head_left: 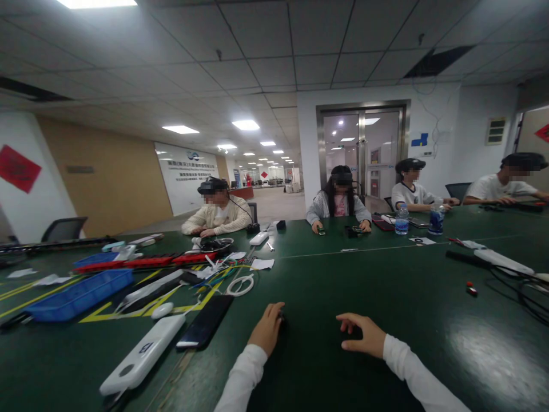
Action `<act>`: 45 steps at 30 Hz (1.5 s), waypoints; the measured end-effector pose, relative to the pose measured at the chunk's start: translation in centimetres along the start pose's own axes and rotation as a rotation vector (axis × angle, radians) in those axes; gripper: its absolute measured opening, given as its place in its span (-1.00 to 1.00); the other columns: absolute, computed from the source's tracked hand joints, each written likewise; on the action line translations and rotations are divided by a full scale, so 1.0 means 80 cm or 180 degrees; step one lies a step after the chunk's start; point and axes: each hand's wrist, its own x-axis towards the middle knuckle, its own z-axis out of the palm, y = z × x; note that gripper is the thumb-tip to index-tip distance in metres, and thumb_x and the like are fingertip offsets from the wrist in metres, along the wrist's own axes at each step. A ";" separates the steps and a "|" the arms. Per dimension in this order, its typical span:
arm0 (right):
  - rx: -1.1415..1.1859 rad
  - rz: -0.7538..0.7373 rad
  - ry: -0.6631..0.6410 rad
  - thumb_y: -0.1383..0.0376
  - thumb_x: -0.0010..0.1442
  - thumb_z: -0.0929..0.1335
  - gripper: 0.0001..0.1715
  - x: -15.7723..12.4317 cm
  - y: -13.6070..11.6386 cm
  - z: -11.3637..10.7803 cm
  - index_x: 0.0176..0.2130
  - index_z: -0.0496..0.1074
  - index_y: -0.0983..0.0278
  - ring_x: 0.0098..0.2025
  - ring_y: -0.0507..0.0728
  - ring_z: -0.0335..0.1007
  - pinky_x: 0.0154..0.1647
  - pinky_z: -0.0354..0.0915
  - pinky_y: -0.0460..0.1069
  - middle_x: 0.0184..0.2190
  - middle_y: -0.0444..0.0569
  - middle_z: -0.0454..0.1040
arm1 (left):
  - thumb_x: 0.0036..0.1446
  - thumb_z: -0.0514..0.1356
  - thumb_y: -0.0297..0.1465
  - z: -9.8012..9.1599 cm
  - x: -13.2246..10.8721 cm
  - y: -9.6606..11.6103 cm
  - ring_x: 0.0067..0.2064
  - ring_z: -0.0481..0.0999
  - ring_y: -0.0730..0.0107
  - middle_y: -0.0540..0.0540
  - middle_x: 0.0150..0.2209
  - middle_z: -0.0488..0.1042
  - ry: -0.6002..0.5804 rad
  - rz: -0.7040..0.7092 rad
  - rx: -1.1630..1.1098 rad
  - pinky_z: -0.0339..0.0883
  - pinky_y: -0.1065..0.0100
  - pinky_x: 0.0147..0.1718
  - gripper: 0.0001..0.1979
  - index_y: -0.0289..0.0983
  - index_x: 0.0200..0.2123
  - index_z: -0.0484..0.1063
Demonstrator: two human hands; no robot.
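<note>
My left hand (pixel 266 331) is over the green table (pixel 317 280) near its front middle, its fingers curled together. A small dark shape (pixel 282 318) shows at its fingertips; its kind is too unclear to name. To the right, my right hand (pixel 363 335) hovers just above the tabletop, thumb and fingers apart with nothing seen between them. Left of my left hand lie a black phone-like slab (pixel 208 323) and a long white device (pixel 143 352) with an oval mark. A coiled white cable (pixel 241 285) rests farther back.
On the left are a blue tray (pixel 81 294), a red strip (pixel 146 262) and loose wires. A white device with black cables (pixel 506 261) and a small red-and-black piece (pixel 471 289) lie on the right. Several people in headsets sit across the table, near water bottles (pixel 402 220).
</note>
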 end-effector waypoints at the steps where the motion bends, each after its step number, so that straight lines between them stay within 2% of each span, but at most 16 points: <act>1: 0.0006 0.0007 0.0007 0.12 -0.09 0.38 -0.37 0.000 0.000 0.000 -0.01 0.18 0.13 -0.16 0.18 0.23 -0.17 0.18 0.06 -0.20 -0.07 0.32 | 0.06 -0.13 -0.45 -0.010 0.000 -0.024 -0.10 0.35 0.36 -0.13 -0.05 0.21 0.0130 -0.0122 0.0040 0.24 0.30 -0.12 -0.62 -0.19 -0.03 0.16; 5: 0.0044 -0.0012 0.0048 0.12 -0.07 0.37 -0.39 -0.001 0.002 0.002 -0.01 0.19 0.13 -0.16 0.17 0.23 -0.18 0.19 0.05 -0.20 -0.08 0.32 | 0.04 -0.10 -0.44 -0.043 -0.007 -0.106 -0.11 0.34 0.33 -0.14 -0.13 0.24 0.0701 -0.0561 0.0198 0.21 0.24 -0.08 -0.65 -0.26 -0.06 0.16; 8: 0.0066 -0.0061 0.0027 0.12 -0.07 0.37 -0.38 -0.001 0.003 0.002 -0.02 0.20 0.16 -0.18 0.16 0.24 -0.19 0.20 0.04 -0.21 -0.07 0.33 | 0.02 -0.07 -0.42 -0.054 -0.012 -0.134 -0.14 0.35 0.33 -0.13 -0.18 0.25 0.0891 -0.0653 0.0246 0.23 0.23 -0.10 -0.64 -0.27 -0.06 0.15; 14: 0.0119 -0.0331 0.0036 0.10 -0.07 0.37 -0.39 -0.001 0.006 0.003 -0.03 0.21 0.20 -0.24 0.11 0.26 -0.18 0.21 0.03 -0.23 -0.06 0.35 | 0.00 -0.04 -0.42 -0.051 -0.015 -0.134 -0.19 0.37 0.34 -0.11 -0.20 0.28 0.1035 -0.0691 0.0435 0.25 0.23 -0.15 -0.63 -0.25 -0.06 0.15; 19: 0.0074 -0.0273 0.0017 0.11 -0.06 0.36 -0.42 -0.002 0.005 0.003 -0.04 0.22 0.20 -0.23 0.13 0.26 -0.18 0.20 0.04 -0.23 -0.06 0.35 | -0.02 -0.03 -0.40 -0.051 -0.015 -0.145 -0.22 0.38 0.32 -0.11 -0.22 0.31 0.1336 -0.0881 0.0610 0.30 0.25 -0.23 -0.63 -0.25 -0.08 0.18; 25: 0.0036 -0.0130 0.0028 0.12 -0.05 0.35 -0.44 -0.002 0.005 0.004 -0.04 0.23 0.20 -0.21 0.13 0.25 -0.16 0.19 0.05 -0.22 -0.06 0.33 | -0.08 0.00 -0.38 -0.047 -0.014 -0.160 -0.24 0.39 0.30 -0.11 -0.29 0.33 0.1561 -0.0875 0.0570 0.31 0.26 -0.25 -0.62 -0.28 -0.11 0.21; 35: -0.0019 0.0030 -0.0010 0.06 -0.03 0.32 -0.43 -0.007 -0.008 0.001 -0.04 0.24 0.18 -0.17 0.17 0.21 -0.16 0.17 0.07 -0.21 -0.05 0.33 | -0.09 -0.01 -0.36 -0.048 -0.017 -0.148 -0.28 0.39 0.30 -0.11 -0.33 0.32 0.1690 -0.0815 0.0372 0.28 0.22 -0.20 -0.61 -0.29 -0.12 0.21; 45: -0.0081 -0.0001 -0.0101 0.10 -0.04 0.34 -0.45 -0.006 -0.010 -0.002 -0.03 0.23 0.17 -0.18 0.15 0.22 -0.14 0.16 0.06 -0.21 -0.06 0.33 | -0.09 -0.01 -0.34 -0.047 -0.017 -0.150 -0.28 0.38 0.31 -0.12 -0.33 0.32 0.1749 -0.0727 0.0324 0.28 0.25 -0.18 -0.61 -0.30 -0.13 0.21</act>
